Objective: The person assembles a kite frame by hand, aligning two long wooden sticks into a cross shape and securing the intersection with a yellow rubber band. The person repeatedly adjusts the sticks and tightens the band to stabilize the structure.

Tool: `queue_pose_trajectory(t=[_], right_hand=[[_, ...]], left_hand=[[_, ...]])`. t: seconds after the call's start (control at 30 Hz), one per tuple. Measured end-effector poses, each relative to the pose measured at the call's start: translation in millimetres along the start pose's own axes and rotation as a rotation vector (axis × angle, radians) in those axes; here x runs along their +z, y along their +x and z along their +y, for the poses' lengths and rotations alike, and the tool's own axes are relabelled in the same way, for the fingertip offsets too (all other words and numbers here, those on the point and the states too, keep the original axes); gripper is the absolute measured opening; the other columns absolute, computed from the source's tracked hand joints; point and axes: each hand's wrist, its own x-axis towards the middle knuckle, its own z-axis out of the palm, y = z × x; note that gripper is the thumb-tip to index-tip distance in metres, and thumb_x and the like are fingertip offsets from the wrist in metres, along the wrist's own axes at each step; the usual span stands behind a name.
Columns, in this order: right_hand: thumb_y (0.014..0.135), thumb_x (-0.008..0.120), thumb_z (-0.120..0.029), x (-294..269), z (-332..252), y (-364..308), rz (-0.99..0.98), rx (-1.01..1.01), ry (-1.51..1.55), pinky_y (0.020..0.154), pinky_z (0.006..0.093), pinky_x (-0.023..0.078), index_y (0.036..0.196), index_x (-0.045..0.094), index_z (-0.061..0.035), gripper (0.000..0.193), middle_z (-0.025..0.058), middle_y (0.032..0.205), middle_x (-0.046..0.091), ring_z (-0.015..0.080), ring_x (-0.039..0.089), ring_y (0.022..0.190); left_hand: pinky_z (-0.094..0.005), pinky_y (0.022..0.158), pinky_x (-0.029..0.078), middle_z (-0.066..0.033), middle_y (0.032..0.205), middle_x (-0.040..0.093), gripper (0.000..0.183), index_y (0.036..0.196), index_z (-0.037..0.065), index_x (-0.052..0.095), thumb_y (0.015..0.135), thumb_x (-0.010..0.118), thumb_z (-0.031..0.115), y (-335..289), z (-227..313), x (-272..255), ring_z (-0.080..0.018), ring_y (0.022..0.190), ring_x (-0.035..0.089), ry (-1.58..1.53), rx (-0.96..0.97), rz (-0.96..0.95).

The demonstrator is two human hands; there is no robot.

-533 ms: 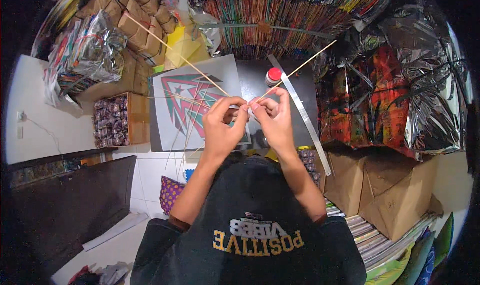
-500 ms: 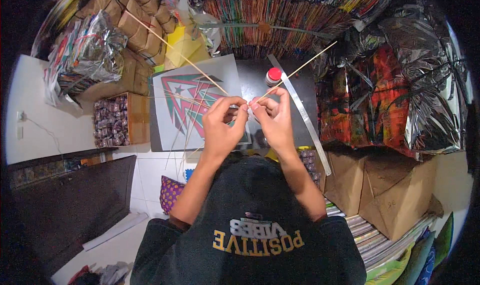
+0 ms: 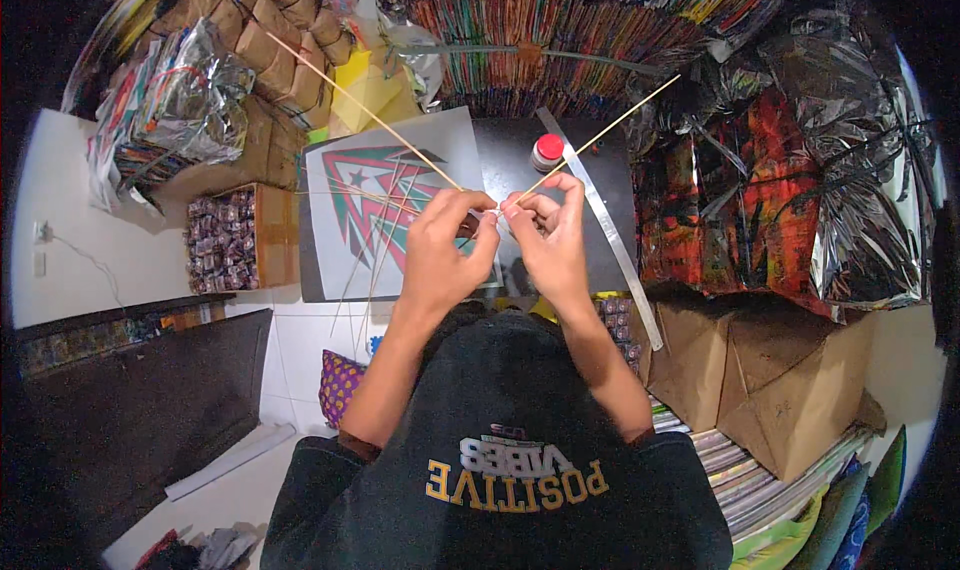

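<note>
Above the dark table, my left hand (image 3: 448, 250) and my right hand (image 3: 552, 245) meet fingertip to fingertip, both pinched closed. A long thin bamboo stick (image 3: 368, 113) slants from my left fingers toward the far left. Another bamboo stick (image 3: 622, 122) runs from my right fingers to the far right, so the two make a wide V. Their near ends come together at the fingertips, where the fingers hide the exact joint. Under and left of my left hand lies a pale sheet (image 3: 335, 240) with a red, green and black pointed star design. Several thin sticks (image 3: 372, 232) lie across it.
A red-capped bottle (image 3: 547, 152) and a metal ruler (image 3: 612, 235) are on the dark table (image 3: 515, 140) beyond and right of my right hand. Stacked printed sheets (image 3: 500, 80) rise at the back. Wrapped bundles (image 3: 740, 200) stand right, and a box of small packets (image 3: 275, 235) left.
Both sticks have shifted slightly: the left one's far end is a little lower and more to the right, the right one's tip a little higher. My hands stay pinched together.
</note>
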Motion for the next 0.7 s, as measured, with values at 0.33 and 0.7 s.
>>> queue_pose_trajectory(t=[0.33, 0.7], right_hand=[[0.093, 0.065, -0.001, -0.2, 3.1, 2.2, -0.005, -0.154, -0.185, 0.078, 0.0275, 0.046, 0.124, 0.029, -0.0056, 0.048, 0.0111, 0.098, 0.067, 0.0118, 0.062, 0.084], [0.093, 0.065, 0.000, 1.1, -2.6, 3.1, -0.018, -0.045, 0.025, 0.079, 0.0289, 0.049, 0.124, 0.028, -0.0076, 0.049, 0.0127, 0.099, 0.067, 0.0139, 0.063, 0.085]], left_hand=[[-0.0304, 0.067, 0.058, -0.0125, 0.095, 0.068, 0.011, 0.098, -0.002, 0.068, 0.088, 0.069, 0.003, 2.0, -2.3, -1.2, -0.0219, 0.074, 0.071, -0.009, -0.040, -0.028], [-0.0303, 0.068, 0.059, -0.0120, 0.099, 0.068, 0.015, 0.105, 0.000, 0.065, 0.090, 0.068, 0.004, 2.1, -7.6, -0.4, -0.0229, 0.077, 0.074, -0.103, -0.065, -0.044]])
